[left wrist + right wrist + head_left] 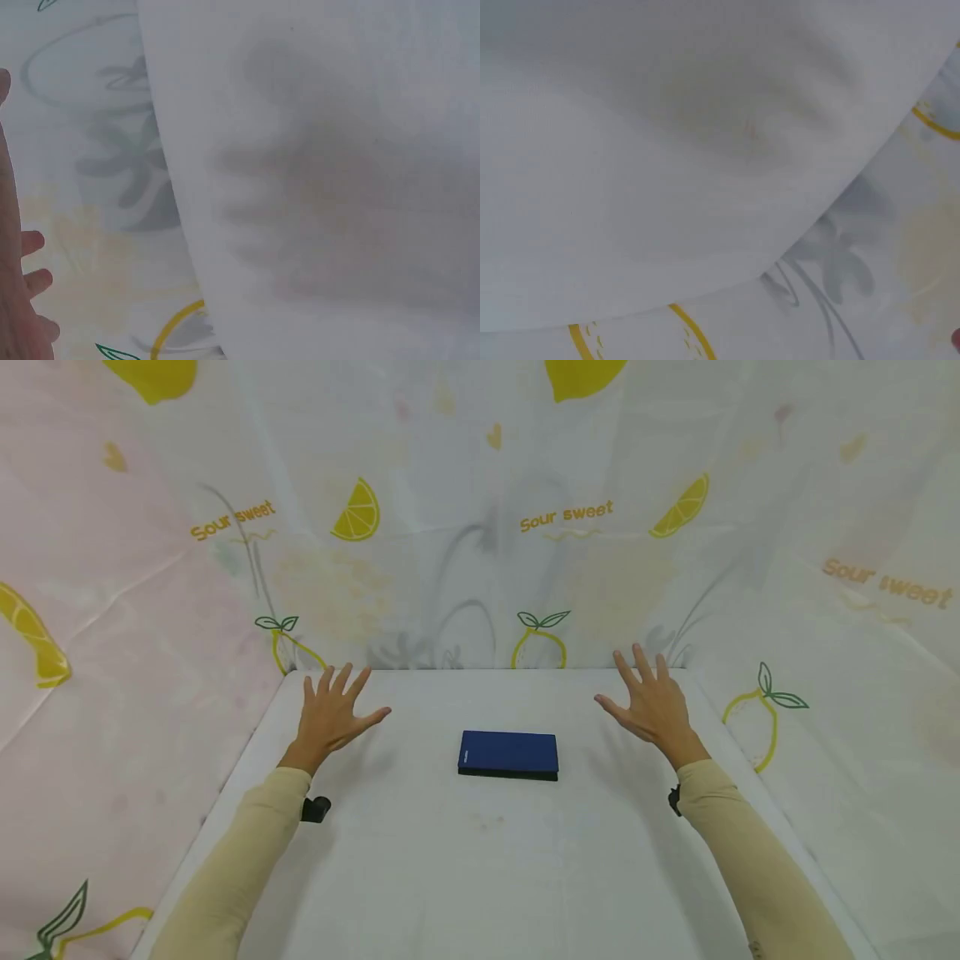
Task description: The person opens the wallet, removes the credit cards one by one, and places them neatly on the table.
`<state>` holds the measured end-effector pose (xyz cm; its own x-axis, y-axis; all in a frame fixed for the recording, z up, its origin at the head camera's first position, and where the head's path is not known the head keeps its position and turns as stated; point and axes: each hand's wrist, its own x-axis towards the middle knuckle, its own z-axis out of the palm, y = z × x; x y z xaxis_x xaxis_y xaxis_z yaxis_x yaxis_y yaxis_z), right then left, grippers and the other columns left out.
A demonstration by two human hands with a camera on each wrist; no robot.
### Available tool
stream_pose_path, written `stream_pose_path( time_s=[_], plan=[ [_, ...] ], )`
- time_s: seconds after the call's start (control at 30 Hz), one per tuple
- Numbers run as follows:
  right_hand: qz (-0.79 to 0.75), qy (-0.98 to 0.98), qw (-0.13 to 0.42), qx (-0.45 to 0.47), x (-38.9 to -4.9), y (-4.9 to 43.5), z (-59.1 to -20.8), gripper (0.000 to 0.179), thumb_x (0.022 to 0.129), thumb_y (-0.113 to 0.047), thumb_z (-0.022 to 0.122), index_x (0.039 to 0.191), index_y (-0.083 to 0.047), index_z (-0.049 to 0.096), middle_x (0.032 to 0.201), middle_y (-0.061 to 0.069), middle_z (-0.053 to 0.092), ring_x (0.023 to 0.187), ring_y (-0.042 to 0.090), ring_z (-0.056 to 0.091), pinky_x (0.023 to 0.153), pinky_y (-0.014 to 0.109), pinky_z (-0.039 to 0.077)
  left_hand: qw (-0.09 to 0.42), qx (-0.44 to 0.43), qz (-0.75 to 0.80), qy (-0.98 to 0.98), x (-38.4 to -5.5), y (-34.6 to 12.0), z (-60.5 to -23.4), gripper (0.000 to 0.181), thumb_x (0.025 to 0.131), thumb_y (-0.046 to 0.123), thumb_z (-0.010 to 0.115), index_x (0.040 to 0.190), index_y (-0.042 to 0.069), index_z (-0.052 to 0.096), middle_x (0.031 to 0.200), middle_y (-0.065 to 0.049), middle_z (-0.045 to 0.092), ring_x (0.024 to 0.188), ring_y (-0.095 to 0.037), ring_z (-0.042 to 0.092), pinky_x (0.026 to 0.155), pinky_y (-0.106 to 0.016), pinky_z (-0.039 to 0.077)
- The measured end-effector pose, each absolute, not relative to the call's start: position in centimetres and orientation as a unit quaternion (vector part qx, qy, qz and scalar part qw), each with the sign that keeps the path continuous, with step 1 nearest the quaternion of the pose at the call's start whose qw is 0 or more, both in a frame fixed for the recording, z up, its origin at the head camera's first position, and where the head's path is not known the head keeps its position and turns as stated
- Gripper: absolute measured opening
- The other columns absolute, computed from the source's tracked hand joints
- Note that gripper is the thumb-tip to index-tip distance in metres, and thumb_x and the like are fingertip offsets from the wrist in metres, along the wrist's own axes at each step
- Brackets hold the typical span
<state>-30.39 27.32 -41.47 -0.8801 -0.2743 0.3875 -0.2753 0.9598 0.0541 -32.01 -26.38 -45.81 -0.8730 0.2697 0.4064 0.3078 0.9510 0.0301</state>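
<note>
A flat dark blue rectangular case [508, 752], with a small pale mark at its left end, lies near the middle of the white table. To its left, my left hand [330, 714] is held over the table with the fingers spread, touching nothing. On the other side, my right hand [651, 703] is likewise raised with spread fingers and holds nothing. Part of the left hand [22, 285] shows at the left edge of the left wrist view, and its shadow falls on the tabletop. Only a fingertip [956, 340] appears in the right wrist view.
The white tabletop [450, 868] ends at a back edge just behind the hands. Curtains [450, 468] printed with lemons and "Sour sweet" hang at the back and both sides. Small dark wrist devices [316, 810] sit by both cuffs.
</note>
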Motion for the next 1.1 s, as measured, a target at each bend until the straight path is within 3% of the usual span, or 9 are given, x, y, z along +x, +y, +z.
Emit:
stream_pose_path(
  time_s=[0.07, 0.17, 0.23, 0.3, 0.4, 0.53, 0.67, 0.93, 1.1],
  plan=[
    [0.019, -0.967, 0.202, 0.156, -30.3, 27.2, -41.9, 0.078, 0.09, -0.052, 0.06, 0.149, -0.006, 0.038, 0.152, 0.024, 0.033, 0.129, 0.052, 0.038, 0.084, 0.063, 0.051, 0.203, -0.164, -0.084, -0.962, -31.9, -25.8, -45.9, 0.077, 0.087, 0.06, 0.061, 0.145, 0.011, 0.047, 0.142, -0.021, 0.045, 0.128, -0.044, 0.041, 0.102, -0.069, 0.033],
    [0.06, -0.959, 0.195, 0.195, -30.1, 26.4, -42.9, 0.056, 0.091, -0.035, 0.065, 0.135, -0.001, 0.054, 0.138, 0.022, 0.051, 0.12, 0.043, 0.051, 0.085, 0.057, 0.053, 0.188, -0.202, -0.164, -0.947, -31.6, -23.9, -46.0, 0.052, 0.091, 0.04, 0.066, 0.13, 0.006, 0.059, 0.127, -0.018, 0.055, 0.11, -0.037, 0.056, 0.086, -0.055, 0.051],
    [0.092, -0.955, 0.177, 0.219, -29.8, 25.5, -43.9, 0.042, 0.09, -0.026, 0.068, 0.123, 0.0, 0.063, 0.125, 0.019, 0.062, 0.112, 0.037, 0.058, 0.087, 0.052, 0.054, 0.166, -0.229, -0.205, -0.937, -31.3, -22.1, -46.3, 0.036, 0.091, 0.028, 0.069, 0.118, 0.004, 0.065, 0.116, -0.014, 0.059, 0.099, -0.033, 0.061, 0.075, -0.048, 0.055],
    [0.118, -0.956, 0.142, 0.229, -29.4, 24.4, -45.1, 0.034, 0.09, -0.022, 0.069, 0.117, -0.001, 0.067, 0.116, 0.016, 0.067, 0.105, 0.033, 0.062, 0.087, 0.048, 0.055, 0.143, -0.257, -0.232, -0.927, -31.2, -19.8, -47.0, 0.028, 0.089, 0.021, 0.072, 0.111, 0.005, 0.068, 0.11, -0.011, 0.062, 0.095, -0.03, 0.062, 0.074, -0.043, 0.056],
    [0.158, -0.957, 0.069, 0.234, -29.1, 22.6, -46.8, 0.036, 0.092, -0.025, 0.068, 0.119, -0.001, 0.067, 0.118, 0.015, 0.066, 0.106, 0.031, 0.063, 0.092, 0.047, 0.052, 0.088, -0.279, -0.239, -0.926, -31.3, -16.0, -48.7, 0.036, 0.089, 0.026, 0.073, 0.118, 0.007, 0.067, 0.119, -0.009, 0.061, 0.108, -0.027, 0.059, 0.089, -0.042, 0.053],
    [0.19, -0.949, -0.024, 0.25, -29.5, 20.9, -48.8, 0.054, 0.09, -0.036, 0.07, 0.13, -0.001, 0.06, 0.132, 0.018, 0.058, 0.124, 0.035, 0.051, 0.106, 0.051, 0.041, -0.013, -0.286, -0.222, -0.932, -31.6, -11.2, -51.1, 0.069, 0.088, 0.049, 0.07, 0.141, 0.009, 0.052, 0.144, -0.009, 0.045, 0.135, -0.026, 0.04, 0.109, -0.044, 0.039],
    [0.177, -0.946, -0.053, 0.265, -29.9, 19.8, -50.1, 0.064, 0.086, -0.043, 0.073, 0.132, -0.002, 0.059, 0.138, 0.02, 0.052, 0.131, 0.038, 0.044, 0.11, 0.052, 0.035, -0.073, -0.277, -0.225, -0.931, -31.8, -8.7, -52.4, 0.089, 0.081, 0.06, 0.071, 0.149, 0.011, 0.042, 0.155, -0.009, 0.032, 0.143, -0.027, 0.028, 0.114, -0.045, 0.031],
    [0.179, -0.95, -0.053, 0.249, -29.7, 18.9, -50.7, 0.063, 0.084, -0.039, 0.075, 0.131, 0.0, 0.06, 0.144, 0.022, 0.046, 0.133, 0.038, 0.043, 0.112, 0.049, 0.034, -0.066, -0.278, -0.228, -0.931, -32.2, -8.1, -53.9, 0.083, 0.078, 0.057, 0.075, 0.142, 0.011, 0.052, 0.148, -0.008, 0.044, 0.137, -0.028, 0.038, 0.112, -0.045, 0.034],
    [0.205, -0.945, -0.067, 0.247, -29.6, 19.1, -51.2, 0.064, 0.083, -0.032, 0.077, 0.134, 0.0, 0.057, 0.148, 0.019, 0.041, 0.137, 0.036, 0.037, 0.114, 0.047, 0.031, -0.023, -0.282, -0.203, -0.938, -31.5, -7.3, -54.4, 0.08, 0.075, 0.062, 0.075, 0.135, 0.013, 0.058, 0.129, -0.007, 0.051, 0.119, -0.024, 0.049, 0.101, -0.041, 0.045]
  ],
)
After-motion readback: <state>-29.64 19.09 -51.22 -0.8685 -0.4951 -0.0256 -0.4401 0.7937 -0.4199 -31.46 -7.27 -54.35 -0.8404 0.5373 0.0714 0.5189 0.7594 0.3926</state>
